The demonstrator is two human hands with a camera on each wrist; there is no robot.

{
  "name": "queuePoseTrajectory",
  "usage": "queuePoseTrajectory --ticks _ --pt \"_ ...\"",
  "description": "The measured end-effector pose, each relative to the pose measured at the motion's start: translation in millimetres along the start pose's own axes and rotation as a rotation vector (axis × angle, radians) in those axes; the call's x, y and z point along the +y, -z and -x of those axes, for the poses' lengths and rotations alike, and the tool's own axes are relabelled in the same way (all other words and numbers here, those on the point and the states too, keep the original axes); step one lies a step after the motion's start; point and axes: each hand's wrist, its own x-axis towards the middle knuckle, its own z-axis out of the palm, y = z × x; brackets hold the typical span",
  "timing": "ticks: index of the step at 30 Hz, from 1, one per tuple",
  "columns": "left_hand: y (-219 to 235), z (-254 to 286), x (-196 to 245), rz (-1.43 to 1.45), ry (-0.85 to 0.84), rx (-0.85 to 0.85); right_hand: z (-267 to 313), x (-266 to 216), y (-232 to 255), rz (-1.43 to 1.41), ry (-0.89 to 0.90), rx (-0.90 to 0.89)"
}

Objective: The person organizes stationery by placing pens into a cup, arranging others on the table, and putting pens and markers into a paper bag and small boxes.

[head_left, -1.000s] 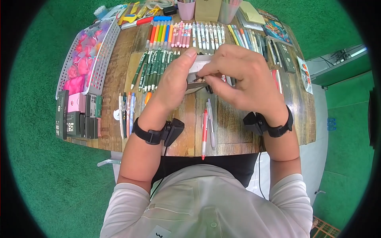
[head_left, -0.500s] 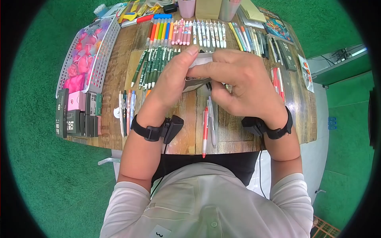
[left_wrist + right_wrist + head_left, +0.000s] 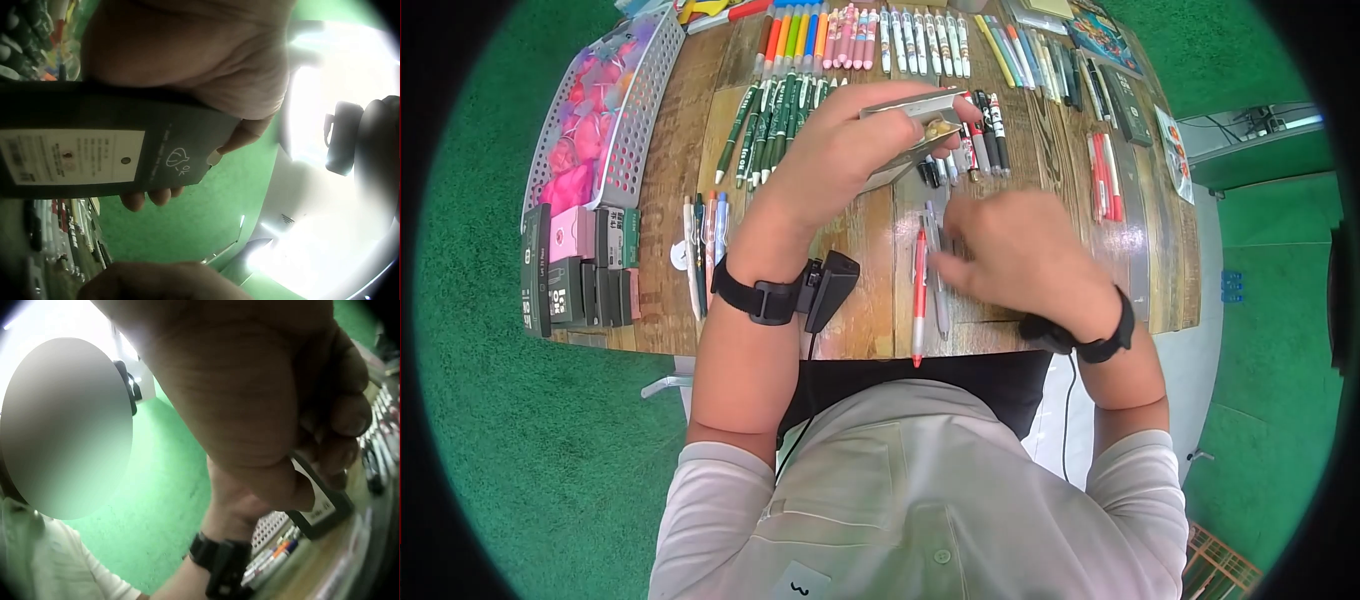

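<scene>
My left hand (image 3: 825, 160) grips a dark box (image 3: 900, 168) above the middle of the table. The box's end flap stands up, and small rounded ends show inside its mouth. In the left wrist view, a pale printed label covers part of the dark box (image 3: 75, 115), with fingers wrapped round its edges. Low over the table, my right hand (image 3: 1020, 250) is slightly blurred, its fingers loosely bent and no object visible in them. Just left of its fingertips lie a red pen (image 3: 919, 290) and a grey pen (image 3: 941, 300), side by side.
Rows of markers, pink pens and white pens (image 3: 923, 45) line the back. Green pens (image 3: 768, 130) lie behind the left arm; red-and-white pens (image 3: 1104, 175) are to the right. A white basket (image 3: 635, 150) and small boxes (image 3: 580, 270) stand at the left edge.
My right hand has left the box's mouth and come down towards the red and grey pens. My left hand still holds the box, now turned with its mouth more to the right.
</scene>
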Motion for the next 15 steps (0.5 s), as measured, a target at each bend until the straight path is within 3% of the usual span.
queuePoseTrajectory --ticks 1,5,11,15 --pt "0.4 0.2 1.0 -0.018 -0.004 -0.013 2.3 -1.7 -7.6 0.021 -0.033 -0.088" --pt "1.1 -0.3 -0.5 -0.041 -0.021 -0.043 6.6 -2.3 -17.2 0.009 -0.119 -0.141" --pt "0.8 -0.1 -6.4 0.032 -0.047 -0.036 8.6 14.2 -18.7 0.061 -0.241 -0.043" --pt "4.4 -2.1 -6.2 -0.048 -0.069 -0.079 12.8 33.7 11.2 -0.175 -0.170 0.053"
